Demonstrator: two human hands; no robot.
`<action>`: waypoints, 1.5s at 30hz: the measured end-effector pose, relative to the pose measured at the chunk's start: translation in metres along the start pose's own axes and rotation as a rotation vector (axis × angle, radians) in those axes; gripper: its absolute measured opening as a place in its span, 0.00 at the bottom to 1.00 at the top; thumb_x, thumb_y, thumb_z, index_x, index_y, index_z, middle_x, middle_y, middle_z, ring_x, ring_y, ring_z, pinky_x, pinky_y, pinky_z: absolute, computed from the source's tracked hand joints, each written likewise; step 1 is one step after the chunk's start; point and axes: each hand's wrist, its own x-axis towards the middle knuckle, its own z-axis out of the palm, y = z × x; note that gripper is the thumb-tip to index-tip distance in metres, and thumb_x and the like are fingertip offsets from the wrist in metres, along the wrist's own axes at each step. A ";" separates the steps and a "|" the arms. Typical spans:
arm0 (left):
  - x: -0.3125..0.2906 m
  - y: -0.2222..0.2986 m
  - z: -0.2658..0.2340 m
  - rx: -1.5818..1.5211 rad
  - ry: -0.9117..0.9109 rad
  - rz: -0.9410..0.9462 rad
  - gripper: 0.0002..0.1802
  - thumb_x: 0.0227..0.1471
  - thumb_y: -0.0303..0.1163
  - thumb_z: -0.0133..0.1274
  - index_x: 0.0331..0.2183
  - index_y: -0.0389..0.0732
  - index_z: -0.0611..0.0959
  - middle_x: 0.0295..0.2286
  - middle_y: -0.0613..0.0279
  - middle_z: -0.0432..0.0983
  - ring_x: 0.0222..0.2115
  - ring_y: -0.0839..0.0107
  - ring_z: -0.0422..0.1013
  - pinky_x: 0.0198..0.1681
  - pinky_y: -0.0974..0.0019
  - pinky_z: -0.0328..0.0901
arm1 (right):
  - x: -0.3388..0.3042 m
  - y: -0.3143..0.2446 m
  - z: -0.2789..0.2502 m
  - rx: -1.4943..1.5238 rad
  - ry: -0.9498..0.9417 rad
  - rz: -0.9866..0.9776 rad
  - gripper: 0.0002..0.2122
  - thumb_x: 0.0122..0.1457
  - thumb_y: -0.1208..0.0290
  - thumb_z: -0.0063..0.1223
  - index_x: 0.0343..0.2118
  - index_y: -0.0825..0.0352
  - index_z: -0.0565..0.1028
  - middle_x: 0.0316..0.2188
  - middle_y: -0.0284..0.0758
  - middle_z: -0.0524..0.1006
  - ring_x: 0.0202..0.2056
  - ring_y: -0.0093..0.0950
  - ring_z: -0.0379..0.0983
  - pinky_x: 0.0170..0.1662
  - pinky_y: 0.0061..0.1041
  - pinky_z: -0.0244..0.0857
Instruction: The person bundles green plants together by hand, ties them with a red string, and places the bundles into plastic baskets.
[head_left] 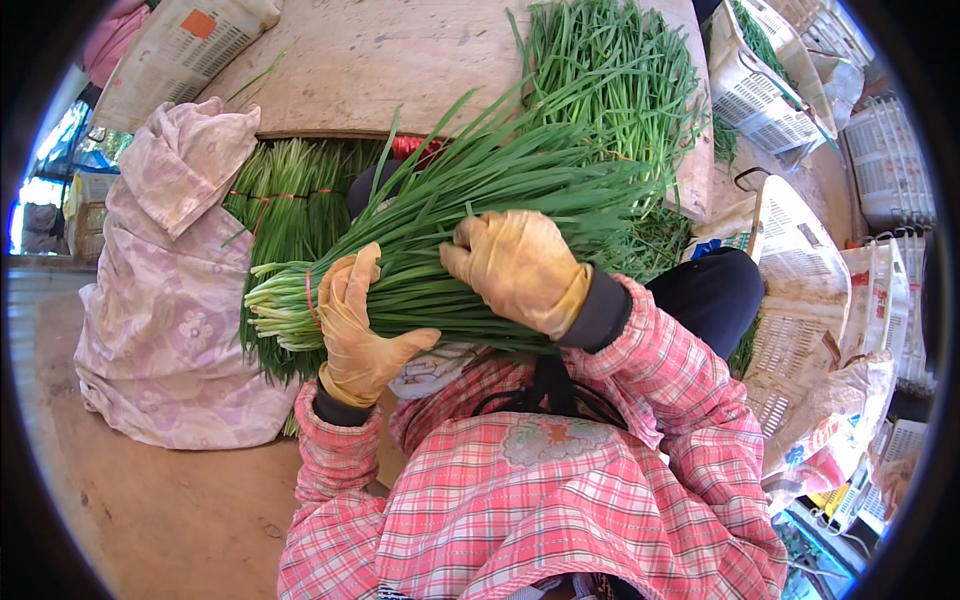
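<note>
Left hand [360, 325] in a tan glove curled around the root end of a chive bundle [470, 235], thumb out; right hand [515, 268], also gloved, pressed flat on top mid-bundle, fingers closed over the stalks; bundle lay across the lap, a red band [311, 298] already near the pale ends; tied bundles [290, 195] stacked just beyond it; loose chives [610, 70] were heaped on the wooden table [390, 60], so judged partway done; floral cloth sack [165, 290] beside.
</note>
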 end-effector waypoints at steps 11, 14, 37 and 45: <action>-0.007 -0.004 0.032 0.100 0.201 -0.042 0.33 0.29 0.20 0.63 0.44 0.40 0.76 0.34 0.60 0.70 0.39 0.60 0.64 0.46 0.59 0.57 | -0.087 0.002 -0.046 1.324 0.509 0.862 0.05 0.58 0.72 0.53 0.33 0.68 0.77 0.29 0.31 0.79 0.23 0.15 0.67 0.24 0.15 0.62; -0.006 0.000 0.035 0.061 0.217 -0.037 0.33 0.28 0.17 0.62 0.44 0.41 0.77 0.33 0.62 0.71 0.38 0.62 0.64 0.44 0.61 0.58 | -0.067 0.008 -0.025 0.538 0.266 0.371 0.10 0.52 0.76 0.52 0.38 0.65 0.75 0.20 0.31 0.73 0.20 0.23 0.68 0.21 0.23 0.62; 0.008 0.028 0.034 0.209 -0.251 0.057 0.40 0.27 0.29 0.62 0.49 0.42 0.71 0.37 0.59 0.70 0.41 0.59 0.62 0.48 0.56 0.55 | -0.082 0.014 -0.039 0.118 0.125 0.263 0.10 0.49 0.68 0.54 0.35 0.64 0.73 0.34 0.36 0.75 0.34 0.35 0.72 0.36 0.32 0.67; 0.020 0.027 0.021 0.129 -0.342 0.053 0.63 0.19 0.51 0.69 0.57 0.35 0.59 0.52 0.46 0.61 0.52 0.47 0.59 0.55 0.52 0.55 | -0.103 -0.034 0.021 0.487 -0.184 0.476 0.15 0.57 0.64 0.47 0.43 0.69 0.69 0.29 0.44 0.74 0.26 0.42 0.73 0.27 0.35 0.67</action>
